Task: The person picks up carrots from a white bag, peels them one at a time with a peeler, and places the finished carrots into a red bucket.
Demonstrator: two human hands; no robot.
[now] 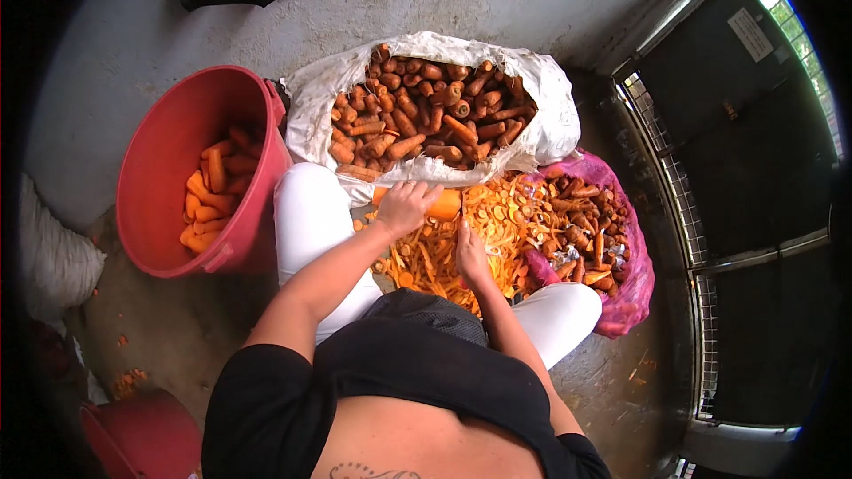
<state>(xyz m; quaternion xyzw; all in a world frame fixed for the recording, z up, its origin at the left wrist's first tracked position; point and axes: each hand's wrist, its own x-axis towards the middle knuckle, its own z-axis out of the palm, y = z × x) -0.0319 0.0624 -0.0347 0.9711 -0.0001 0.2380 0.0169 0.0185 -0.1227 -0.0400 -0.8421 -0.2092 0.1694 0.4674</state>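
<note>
My left hand [408,208] is wrapped over a thick peeled carrot [444,205], lying sideways above the peelings between my legs. My right hand [471,254] is closed at the carrot's right end. From its fingers a thin, narrow blade [463,206], apparently a knife, stands upright against the cut end; most of the handle is hidden. Orange peelings and round carrot slices [426,257] heap up below and around both hands. Just beyond them, an open white sack [559,106] is full of unpeeled carrots [426,115].
At left stands a red tub [146,177] with peeled carrots [206,204] inside. A pink mesh sack [635,275] of small carrots and pieces lies at right. Another red container [146,435] is at lower left, a pale sack [58,248] by the wall, and a dark metal door [737,124] at right.
</note>
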